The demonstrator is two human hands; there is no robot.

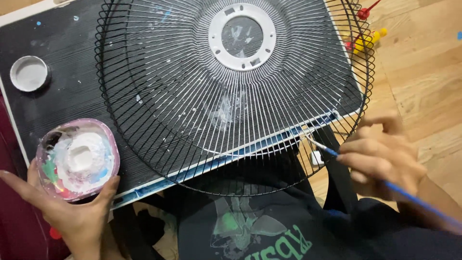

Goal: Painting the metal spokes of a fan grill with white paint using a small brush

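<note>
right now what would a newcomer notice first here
The big round wire fan guard fills the middle, lying on a paint-flecked black board, partly white and partly black. At right, the right hand holds a blue paintbrush with its tip at the guard's rim. At lower left, the left hand cradles a paint-smeared bowl of white paint.

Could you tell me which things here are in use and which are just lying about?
In use: fan grille, blue-handled brush in right hand, paint bowl in left hand, black board.
Lying about: white lid, yellow and red toy.
</note>
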